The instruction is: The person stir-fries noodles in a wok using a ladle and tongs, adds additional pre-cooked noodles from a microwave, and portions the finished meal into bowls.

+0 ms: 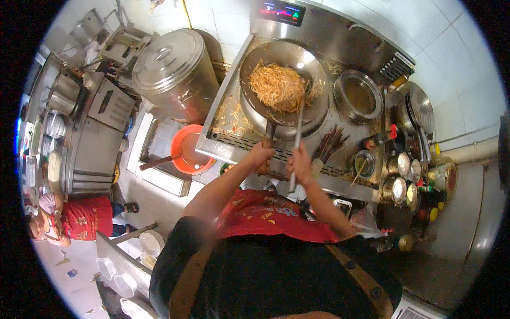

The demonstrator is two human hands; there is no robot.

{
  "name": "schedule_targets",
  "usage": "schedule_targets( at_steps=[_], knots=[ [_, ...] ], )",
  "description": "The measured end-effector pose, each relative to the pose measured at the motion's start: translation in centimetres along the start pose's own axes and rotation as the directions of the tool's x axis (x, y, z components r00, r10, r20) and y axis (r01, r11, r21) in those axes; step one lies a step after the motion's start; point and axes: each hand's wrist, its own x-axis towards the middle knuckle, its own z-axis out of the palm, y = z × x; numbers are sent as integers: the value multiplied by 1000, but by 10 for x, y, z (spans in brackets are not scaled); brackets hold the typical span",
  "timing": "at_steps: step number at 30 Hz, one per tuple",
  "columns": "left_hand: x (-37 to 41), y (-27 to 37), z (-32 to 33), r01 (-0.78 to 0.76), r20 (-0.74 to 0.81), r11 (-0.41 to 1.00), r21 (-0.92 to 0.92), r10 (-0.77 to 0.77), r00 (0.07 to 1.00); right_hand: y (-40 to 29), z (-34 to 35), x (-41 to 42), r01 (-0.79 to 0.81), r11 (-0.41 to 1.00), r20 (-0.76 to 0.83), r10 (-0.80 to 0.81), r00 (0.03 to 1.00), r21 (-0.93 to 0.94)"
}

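My left hand [261,156] is closed around the handle of a steel wok [255,99] on the stove. A tangled heap of brown noodles [277,85] with pale strands lies in the wok. In my right hand [301,164] is the long metal handle of a cooking ladle or spatula [299,123]; its head is at the right edge of the noodles, partly hidden. A bamboo wok brush [330,143] lies on the stovetop just right of the wok, its bristles pointing away from me.
Right of the wok stand a metal pot of liquid [359,97] and a small bowl [364,163]. Seasoning containers [394,189] line the right side. An orange bucket [186,137] and a large lidded stockpot [169,63] are at left. Another person [85,217] is far left.
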Motion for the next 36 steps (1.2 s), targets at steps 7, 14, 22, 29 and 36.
schedule_targets(
  at_steps=[7, 14, 22, 29, 36],
  knots=[
    [-36, 46, 9, 76, -55, 987, 142, -69, 996, -37, 20, -12, -613, 205, 640, -107, 761, 763],
    [-28, 30, -25, 93, 70, 991, -97, -86, 994, -107, -6, -81, -114, 927, 173, 54, 983, 358],
    [-19, 11, -18, 45, 44, 997, -58, -43, 998, -62, -36, -27, 216, 638, -45, -367, 929, -739],
    [43, -45, 12, -162, -61, 987, 0, 161, 985, -2, 27, -23, -223, 909, 215, 153, 965, 353],
    [51, -50, 12, -158, -175, 934, 321, 222, 959, -50, 35, -20, -644, 153, 662, -193, 724, 749]
  ],
)
